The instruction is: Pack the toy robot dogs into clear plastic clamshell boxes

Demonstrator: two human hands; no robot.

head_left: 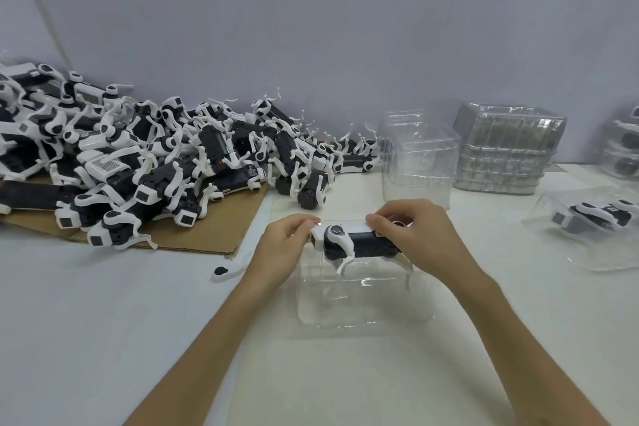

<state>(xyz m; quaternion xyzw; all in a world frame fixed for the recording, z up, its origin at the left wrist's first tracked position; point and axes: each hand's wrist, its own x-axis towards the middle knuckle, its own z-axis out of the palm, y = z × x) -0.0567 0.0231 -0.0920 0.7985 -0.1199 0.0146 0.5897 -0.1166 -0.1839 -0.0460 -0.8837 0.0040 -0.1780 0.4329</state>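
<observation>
Surface: white table (103, 322) against a plain lilac-grey wall (311, 28).
Task item: one toy robot dog (359, 240), black body with white top plate and white legs, held level just in front of the person, near the table's middle.
Position of item: directly over an open clear clamshell box (363, 304); legs point down into the box mouth. Whether the feet touch the box floor cannot be told.
Left hand (280, 245): fingers curled, fingertips (307, 223) pinching the dog's white head end.
Right hand (415, 235): fingers (377, 220) curled and pressed together over the dog's back and rear end, gripping from above; thumb hidden.
Near left: a loose white leg part with a black round joint (224, 271) lies on the table, apart from the box.
Far left: large pile of toy dogs (138, 156), tangled, mostly on a brown cardboard sheet (207, 235), reaching back to the wall.
Behind the hands: empty clear box (418, 159) standing upright, just right of the pile.
Right rear: stack of nested clear shells (501, 152), beside the upright box.
Right: a packed box (594, 225) lying tilted, with a dog inside.
Far right edge: more clear boxes (622, 149), stacked, cut off by the frame; contents unclear.
</observation>
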